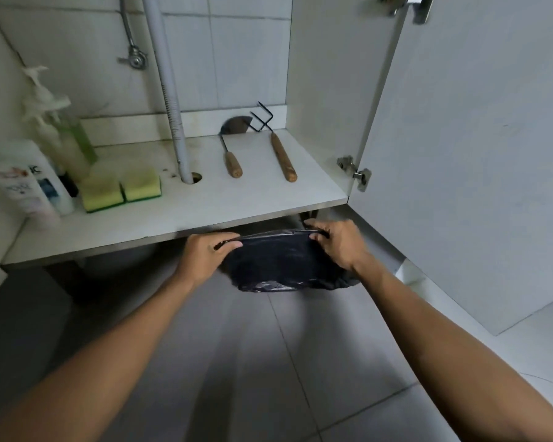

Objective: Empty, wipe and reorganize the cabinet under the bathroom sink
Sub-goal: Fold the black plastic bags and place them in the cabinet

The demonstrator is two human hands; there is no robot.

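Note:
A folded black plastic bag [281, 263] hangs just below the front edge of the white cabinet floor [237, 202]. My left hand [205, 250] pinches its upper left corner and my right hand [336, 240] pinches its upper right corner, stretching the top edge between them. On the cabinet floor lie two yellow-green sponges [122, 189], a small hoe with a wooden handle [230, 148] and a hand fork with a wooden handle [281, 154]. Bottles [35, 183] stand at the left.
A white drain pipe [176, 122] passes through a hole in the cabinet floor. The cabinet door [460, 154] stands open on the right. Pump bottles [61, 129] stand at the back left. Grey floor tiles [268, 362] lie below my arms.

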